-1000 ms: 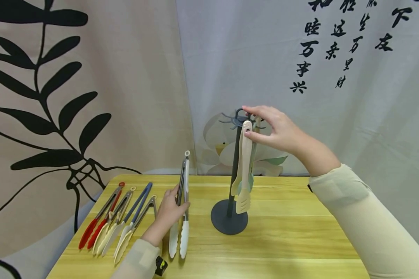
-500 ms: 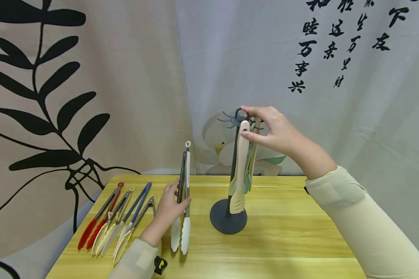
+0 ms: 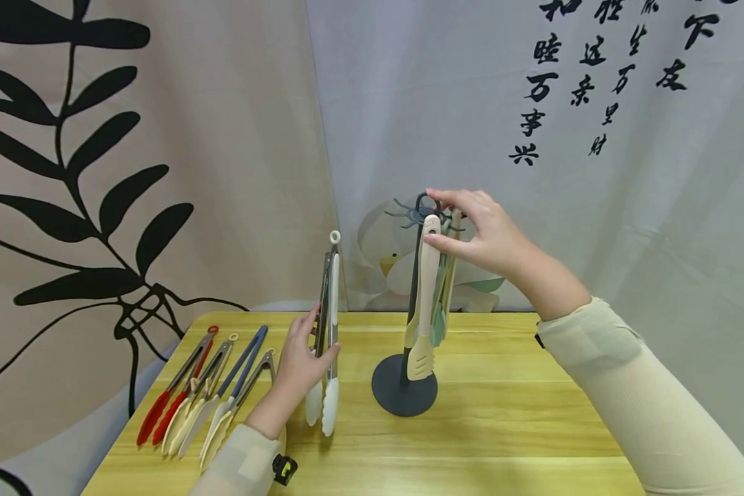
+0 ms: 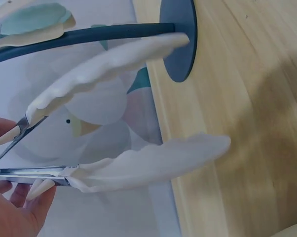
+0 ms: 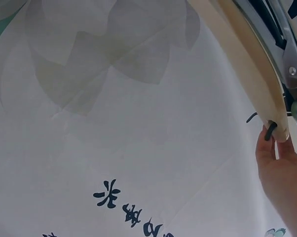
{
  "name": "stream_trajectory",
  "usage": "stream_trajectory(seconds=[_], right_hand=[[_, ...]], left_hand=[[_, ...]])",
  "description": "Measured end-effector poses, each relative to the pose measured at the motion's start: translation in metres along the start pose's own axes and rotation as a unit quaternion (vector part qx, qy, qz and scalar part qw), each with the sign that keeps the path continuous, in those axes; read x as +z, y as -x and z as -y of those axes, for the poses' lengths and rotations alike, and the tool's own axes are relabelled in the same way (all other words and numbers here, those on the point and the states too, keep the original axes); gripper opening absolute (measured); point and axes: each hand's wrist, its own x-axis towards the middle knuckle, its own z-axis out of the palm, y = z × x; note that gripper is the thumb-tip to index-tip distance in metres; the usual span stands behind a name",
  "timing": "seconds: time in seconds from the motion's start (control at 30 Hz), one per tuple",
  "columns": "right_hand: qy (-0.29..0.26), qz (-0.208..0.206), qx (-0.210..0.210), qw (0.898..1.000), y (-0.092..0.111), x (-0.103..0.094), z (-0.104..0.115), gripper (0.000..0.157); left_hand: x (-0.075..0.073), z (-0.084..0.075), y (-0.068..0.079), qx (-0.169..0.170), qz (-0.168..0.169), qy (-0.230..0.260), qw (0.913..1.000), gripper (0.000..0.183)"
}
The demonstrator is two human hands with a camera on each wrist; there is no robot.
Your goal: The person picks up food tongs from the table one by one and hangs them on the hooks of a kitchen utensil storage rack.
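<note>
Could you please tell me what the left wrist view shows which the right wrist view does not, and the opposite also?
Only the left wrist view: the left hand, the white tips of the tongs it holds, the round base and the wooden table.

Only the right wrist view: the right hand, a hook through the hole in a pale utensil, and black characters.

Both: the printed backdrop, part of the dark rack, and some pale utensil hanging there; whether it is the same one, I cannot tell.

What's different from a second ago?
Left grip raised the white-tipped tongs; fork-ended beige utensil shifted slightly left on the stand. Nothing newly grabbed or released. Right grip stayed at the stand's top; four tongs stayed lying on the table.
</note>
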Motion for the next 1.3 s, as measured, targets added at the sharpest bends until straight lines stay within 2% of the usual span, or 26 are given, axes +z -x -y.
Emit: stream_trajectory(seconds=[0.53,0.8,1.13,1.3], right_hand=[[0.009,-0.017,0.009,1.000,0.000,0.003,0.001,0.063],[0.021,-0.018,0.016,0.999,0.000,0.005,0.006,0.065],[0.032,-0.034,0.019,0.999,0.000,0.007,0.009,0.065],[0.039,-0.045,0.010,0.998,-0.002,0.010,0.011,0.065]], left_hand=[[0.000,-0.018,0.002,0.085,-0.032,0.006,0.9959,0.084],[-0.001,-0.022,0.002,0.113,-0.035,0.023,0.9927,0.085],[-0.001,-0.026,0.001,0.168,-0.038,0.059,0.9833,0.086],[-0.001,-0.030,0.001,0.175,-0.030,0.069,0.9818,0.087]])
